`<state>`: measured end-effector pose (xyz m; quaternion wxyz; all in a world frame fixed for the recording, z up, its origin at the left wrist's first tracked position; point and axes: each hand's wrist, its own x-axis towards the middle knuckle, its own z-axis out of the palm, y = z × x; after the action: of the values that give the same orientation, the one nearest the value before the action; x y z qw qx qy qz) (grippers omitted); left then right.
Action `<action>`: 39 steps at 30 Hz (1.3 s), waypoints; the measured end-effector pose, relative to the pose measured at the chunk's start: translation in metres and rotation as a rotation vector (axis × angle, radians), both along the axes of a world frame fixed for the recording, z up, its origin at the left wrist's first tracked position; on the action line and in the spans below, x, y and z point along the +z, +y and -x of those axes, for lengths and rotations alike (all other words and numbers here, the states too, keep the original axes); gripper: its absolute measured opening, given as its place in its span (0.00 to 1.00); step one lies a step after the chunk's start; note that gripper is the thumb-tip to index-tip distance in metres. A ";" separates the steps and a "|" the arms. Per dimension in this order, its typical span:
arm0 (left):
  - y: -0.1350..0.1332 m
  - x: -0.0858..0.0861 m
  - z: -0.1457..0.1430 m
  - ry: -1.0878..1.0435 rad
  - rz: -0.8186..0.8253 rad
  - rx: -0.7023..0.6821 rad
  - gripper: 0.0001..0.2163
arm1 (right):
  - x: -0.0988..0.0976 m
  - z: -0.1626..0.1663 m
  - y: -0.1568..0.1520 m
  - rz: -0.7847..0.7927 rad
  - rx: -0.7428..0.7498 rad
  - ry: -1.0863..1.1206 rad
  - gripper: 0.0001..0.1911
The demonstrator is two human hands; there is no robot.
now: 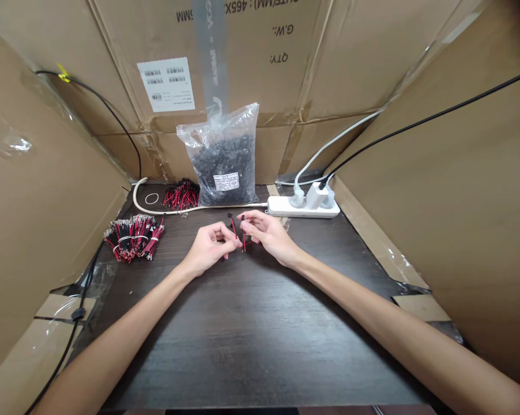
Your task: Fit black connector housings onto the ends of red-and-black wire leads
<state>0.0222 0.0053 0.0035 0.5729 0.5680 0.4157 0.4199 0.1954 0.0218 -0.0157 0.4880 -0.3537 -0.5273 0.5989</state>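
Note:
My left hand [212,245] is closed, thumb against fingers, on a short red-and-black wire [233,226] that has a small black piece at its top end. Close beside it, my right hand [268,232] pinches another short red-and-black wire [244,237], held nearly upright with a black end by the fingertips. The two hands are almost touching above the dark tabletop. Behind them stands a clear plastic bag [223,158] full of small black parts with a white label. Loose red-and-black wires [182,195] lie in a pile left of the bag.
Bundles of red-and-black wires [134,237] tied with white bands lie at the left. A white power strip [303,206] with plugs stands at the back right, its cord running leftward behind my hands. Cardboard walls [260,63] enclose the dark table [260,340] on three sides.

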 end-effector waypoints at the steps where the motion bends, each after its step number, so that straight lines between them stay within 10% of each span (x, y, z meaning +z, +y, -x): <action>1: 0.000 0.000 0.000 0.006 -0.004 0.004 0.12 | 0.000 0.000 0.000 0.000 0.000 0.003 0.22; 39: 0.001 0.004 -0.001 -0.009 0.056 -0.003 0.10 | 0.006 0.000 -0.003 0.051 -0.025 0.011 0.22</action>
<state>0.0228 0.0059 0.0076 0.5912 0.5505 0.4238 0.4097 0.1955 0.0185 -0.0101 0.4890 -0.3693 -0.5048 0.6080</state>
